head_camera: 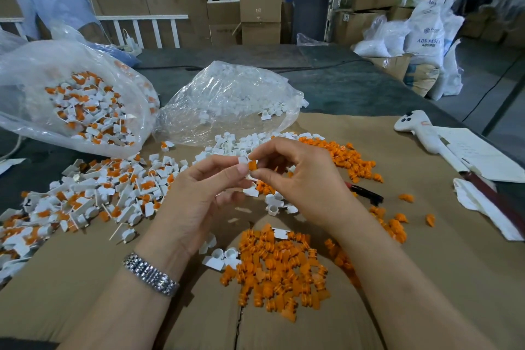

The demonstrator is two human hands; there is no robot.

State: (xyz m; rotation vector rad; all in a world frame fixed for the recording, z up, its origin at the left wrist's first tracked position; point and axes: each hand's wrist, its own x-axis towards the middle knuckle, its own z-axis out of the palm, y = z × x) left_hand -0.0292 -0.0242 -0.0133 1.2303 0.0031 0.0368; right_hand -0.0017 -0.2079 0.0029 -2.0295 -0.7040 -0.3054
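My left hand [199, 196] pinches a small white plastic piece [243, 160] between thumb and fingertips above the cardboard. My right hand [298, 176] pinches a small orange plug [252, 165] pressed against that white piece. A heap of loose orange plugs [278, 267] lies just below my hands. Loose white pieces [235, 143] lie behind my hands. To the left spreads a pile of joined white-and-orange parts [108, 190].
A clear bag of joined parts [71, 99] sits at the left, a clear bag of white pieces [230, 96] in the middle. More orange plugs [349, 159] lie at the right, near a black marker [366, 193], a white handheld device [417, 128] and papers [483, 153]. A person stands at the back left.
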